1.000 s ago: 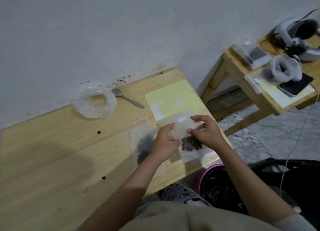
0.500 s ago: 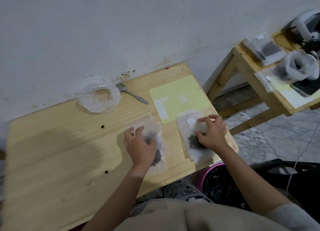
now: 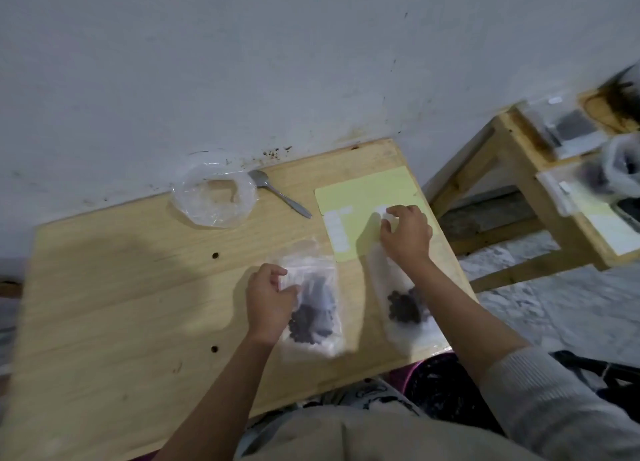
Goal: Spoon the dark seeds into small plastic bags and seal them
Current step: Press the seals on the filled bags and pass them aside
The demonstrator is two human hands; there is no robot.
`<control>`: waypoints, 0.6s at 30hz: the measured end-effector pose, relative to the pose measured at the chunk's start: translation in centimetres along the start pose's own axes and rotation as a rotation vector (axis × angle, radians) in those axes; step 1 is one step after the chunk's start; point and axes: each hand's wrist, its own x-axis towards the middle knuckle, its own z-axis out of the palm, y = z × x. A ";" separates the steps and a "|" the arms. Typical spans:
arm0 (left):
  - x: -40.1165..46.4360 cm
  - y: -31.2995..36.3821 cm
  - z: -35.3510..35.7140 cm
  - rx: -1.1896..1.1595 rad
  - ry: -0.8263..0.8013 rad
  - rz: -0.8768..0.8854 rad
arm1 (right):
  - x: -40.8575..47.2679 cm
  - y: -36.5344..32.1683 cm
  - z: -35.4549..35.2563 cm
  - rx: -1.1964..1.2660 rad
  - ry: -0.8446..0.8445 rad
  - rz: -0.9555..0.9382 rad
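Note:
Two small clear bags with dark seeds lie flat on the wooden table (image 3: 114, 308). My left hand (image 3: 270, 301) rests at the left edge of the left seed bag (image 3: 313, 310), fingers curled and thumb pinching the plastic. The right seed bag (image 3: 403, 310) lies under my right forearm, untouched by the hand. My right hand (image 3: 407, 233) is over the yellow sheet (image 3: 367, 192), its curled fingertips pinching a white label (image 3: 383, 214) there. A metal spoon (image 3: 282, 193) lies beside a rolled-open clear bag (image 3: 214, 199) near the wall.
More white labels (image 3: 337, 230) sit on the yellow sheet's left side. A second wooden table (image 3: 519, 169) at the right carries more bags and sheets. A pink-rimmed dark bucket (image 3: 436, 381) stands below the table's near edge. The wall runs right behind the table.
My right hand left the right seed bag and moved up onto the yellow sheet. My left hand slid from on top of the left bag to its left edge.

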 end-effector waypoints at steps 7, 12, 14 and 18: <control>-0.1 1.6 -1.2 -0.324 -0.002 -0.025 | 4.0 -0.5 1.0 -0.253 -0.043 0.049; 0.4 2.6 -1.7 -0.457 -0.049 -0.021 | 4.5 -0.5 1.3 -0.206 -0.024 0.052; 0.6 3.1 -2.0 -0.496 -0.061 -0.016 | 4.8 -0.7 1.3 -0.204 -0.025 0.074; 0.8 4.0 -2.3 -0.526 -0.052 0.008 | 5.1 -1.2 1.3 -0.225 -0.043 0.098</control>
